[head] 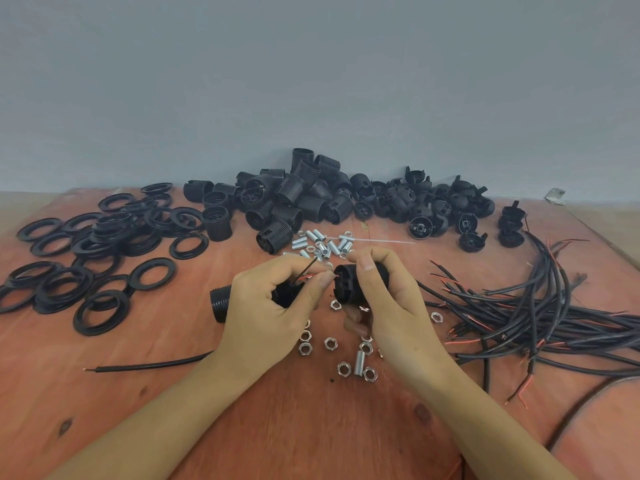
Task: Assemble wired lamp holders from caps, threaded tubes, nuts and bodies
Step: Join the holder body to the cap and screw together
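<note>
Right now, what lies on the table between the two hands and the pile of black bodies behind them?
A heap of silver threaded tubes mixed with a few hex nuts, seen in the head view.

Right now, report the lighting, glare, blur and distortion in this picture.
Head view: soft even light, faint shadows under the left hand and right hand; mild shine on the nuts, no harsh glare; centre sharp, the rings at left slightly softer; wide-angle stretch toward the borders.

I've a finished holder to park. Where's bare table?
Bare wood lies near-left, below the single loose wire, and between left forearm and right forearm. Crowded: rings left, bodies and caps by the wall, wire bundle right, nuts mid-table.
</note>
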